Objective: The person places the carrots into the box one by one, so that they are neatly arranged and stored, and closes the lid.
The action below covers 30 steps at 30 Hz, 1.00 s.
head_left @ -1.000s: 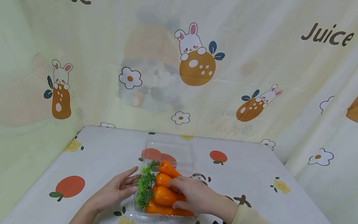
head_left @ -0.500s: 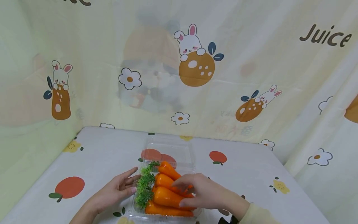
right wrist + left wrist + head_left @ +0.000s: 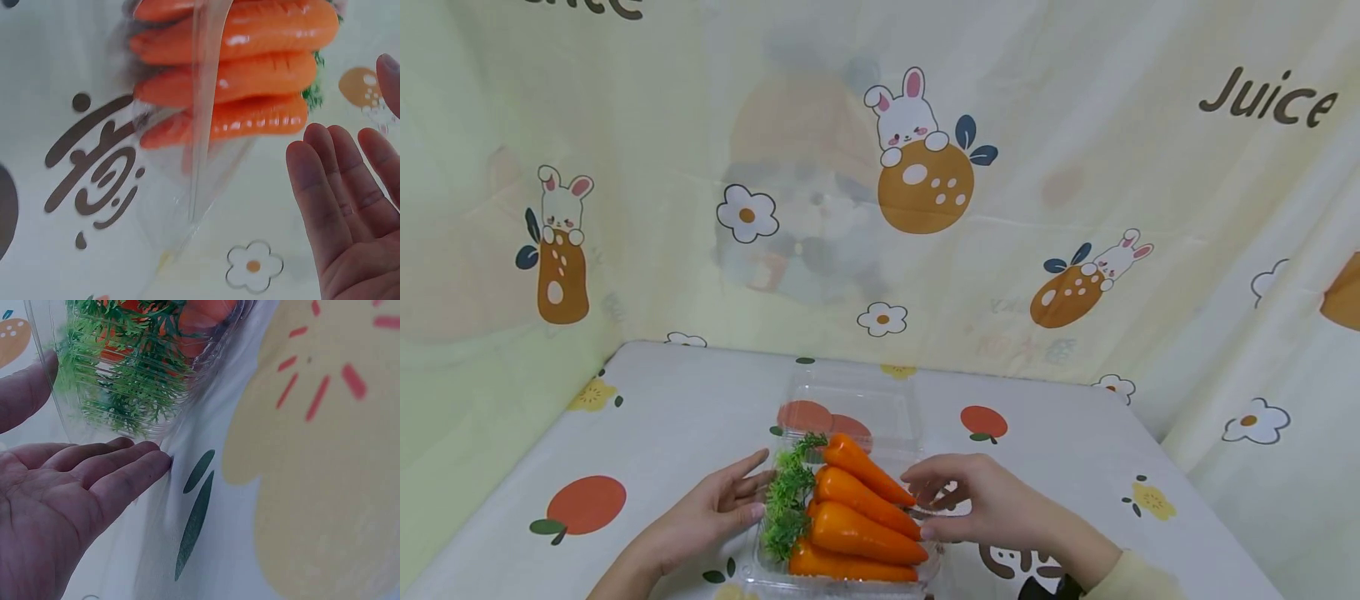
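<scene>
Several orange toy carrots (image 3: 868, 532) with green leafy tops (image 3: 790, 492) lie side by side in a clear plastic container (image 3: 842, 586). Its clear lid (image 3: 853, 387) is folded back on the far side. My left hand (image 3: 711, 510) is by the left wall, next to the leaves. In the left wrist view its fingers (image 3: 128, 478) are extended close to the ribbed plastic wall; whether they touch it, I cannot tell. Near the carrot tips, my right hand (image 3: 988, 504) is at the container's right side. Its fingers (image 3: 315, 194) are loosely straight in the right wrist view, holding nothing.
A white cloth (image 3: 685, 417) printed with fruit covers the table. Light curtains (image 3: 662, 250) with rabbit and flower prints stand behind and at both sides. A small black object (image 3: 1048, 587) sits at the bottom edge by the right forearm.
My right hand has drawn back to the right off the carrots, uncovering their tips. The left hand stays beside the container. The carrots look nearly unmoved.
</scene>
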Tool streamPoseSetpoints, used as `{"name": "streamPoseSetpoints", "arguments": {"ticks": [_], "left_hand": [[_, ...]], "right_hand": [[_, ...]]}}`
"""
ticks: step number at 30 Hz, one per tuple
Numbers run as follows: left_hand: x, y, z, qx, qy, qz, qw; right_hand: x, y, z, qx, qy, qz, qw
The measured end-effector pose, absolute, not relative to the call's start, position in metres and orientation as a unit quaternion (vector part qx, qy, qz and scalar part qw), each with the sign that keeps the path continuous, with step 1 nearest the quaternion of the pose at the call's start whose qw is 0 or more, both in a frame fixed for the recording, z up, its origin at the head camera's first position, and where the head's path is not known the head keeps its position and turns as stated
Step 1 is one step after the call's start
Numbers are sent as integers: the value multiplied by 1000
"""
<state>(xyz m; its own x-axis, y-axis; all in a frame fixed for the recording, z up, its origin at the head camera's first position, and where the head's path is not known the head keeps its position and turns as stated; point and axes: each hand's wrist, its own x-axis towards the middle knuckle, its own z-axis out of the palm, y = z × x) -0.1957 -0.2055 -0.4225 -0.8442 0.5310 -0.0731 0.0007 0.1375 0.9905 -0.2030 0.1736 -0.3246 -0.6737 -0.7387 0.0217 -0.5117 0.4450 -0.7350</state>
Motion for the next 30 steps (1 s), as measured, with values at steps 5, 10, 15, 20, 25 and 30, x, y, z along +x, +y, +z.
{"name": "streamPoseSetpoints", "arguments": {"ticks": [5, 10, 15, 20, 25, 30], "left_hand": [[-196, -206, -423, 185, 725, 629, 208], [-195, -206, -423, 192, 722, 632, 207], [-195, -206, -423, 193, 722, 632, 206], [-195, -206, -424, 189, 725, 630, 205], [-195, -207, -424, 192, 724, 630, 206], [-196, -207, -424, 194, 720, 633, 208]], "right_hand": [[-205, 191, -325, -358, 847, -372, 126], [-206, 206, -324, -346, 861, -361, 96], [-209, 218, -326, -344, 865, -358, 68], [-215, 224, -329, -332, 870, -360, 62], [-223, 227, -334, -314, 867, -380, 72], [-233, 229, -344, -288, 868, -397, 78]]}}
